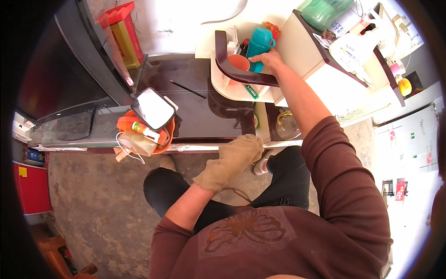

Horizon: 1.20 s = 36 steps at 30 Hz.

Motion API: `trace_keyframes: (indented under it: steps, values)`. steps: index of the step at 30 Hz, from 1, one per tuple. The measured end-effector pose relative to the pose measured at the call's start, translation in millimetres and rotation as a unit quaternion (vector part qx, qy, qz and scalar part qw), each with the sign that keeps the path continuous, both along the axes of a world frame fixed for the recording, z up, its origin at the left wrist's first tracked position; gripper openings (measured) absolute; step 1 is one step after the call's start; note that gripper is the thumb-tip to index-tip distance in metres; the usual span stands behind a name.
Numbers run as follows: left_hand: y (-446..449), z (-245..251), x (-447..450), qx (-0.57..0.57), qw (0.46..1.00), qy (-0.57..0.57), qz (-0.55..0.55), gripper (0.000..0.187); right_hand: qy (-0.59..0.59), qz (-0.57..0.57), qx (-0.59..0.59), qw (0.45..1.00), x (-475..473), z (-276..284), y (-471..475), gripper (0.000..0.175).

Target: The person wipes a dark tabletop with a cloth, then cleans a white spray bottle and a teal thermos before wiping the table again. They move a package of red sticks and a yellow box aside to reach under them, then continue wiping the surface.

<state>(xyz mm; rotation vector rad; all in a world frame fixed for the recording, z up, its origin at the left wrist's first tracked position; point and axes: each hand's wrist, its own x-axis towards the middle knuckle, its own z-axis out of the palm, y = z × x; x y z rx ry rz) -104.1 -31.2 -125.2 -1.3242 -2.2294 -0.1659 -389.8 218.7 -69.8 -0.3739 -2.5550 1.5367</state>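
Observation:
My right hand (pixel 266 61) is at a teal bottle (pixel 259 43) with a cup-like lid, its thumb and fingers around the lower part, on a cream corner shelf (pixel 223 90). Beside it on the shelf stand an orange cup (pixel 238 63), a dark bottle with a red cap and a green-and-white tube (pixel 251 91). My left hand (pixel 240 153) is inside a tan cloth, like a mitt, in front of the cabinet's edge; its fingers are hidden. A dark curved rail (pixel 228 71) runs round the shelf front.
An orange basket (pixel 167 144) with a tube, a cloth roll and a mirror (pixel 154 108) over it stands at the glossy dark cabinet top's (pixel 198 118) left. A black pencil-like stick (pixel 187 89) lies behind. A television (pixel 69 69) stands left; a white spray bottle (pixel 348 52) is upper right.

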Motion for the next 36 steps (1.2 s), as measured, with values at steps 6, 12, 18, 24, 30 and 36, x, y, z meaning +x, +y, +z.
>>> trace_keyframes:
  steps: [6,12,18,24,30,36]
  values:
    - [-5.8,20.2,6.9,0.090,0.961,-0.262,0.021,0.008,-0.099,0.035,-0.093,0.990,11.6,6.2,3.1,0.075]
    - [-9.7,36.3,11.5,0.039,0.951,-0.297,0.084,0.005,-0.194,0.027,-0.051,0.979,21.5,20.1,7.2,0.055]
    - [-20.9,36.1,21.3,-0.005,0.975,-0.222,0.006,0.018,-0.176,0.007,0.068,0.982,21.9,17.5,9.8,0.047]
    - [-26.0,67.5,26.9,-0.080,0.936,-0.339,0.060,0.022,-0.111,0.064,0.477,0.869,59.5,41.4,-0.8,0.040]
    - [-40.3,70.6,23.2,-0.020,0.873,-0.481,0.078,0.021,0.206,0.029,0.489,0.847,164.0,49.3,-57.6,0.018]
    - [-53.6,19.8,0.7,0.114,0.936,-0.332,0.002,0.027,0.195,0.195,0.417,0.866,186.7,10.4,-151.0,0.020]
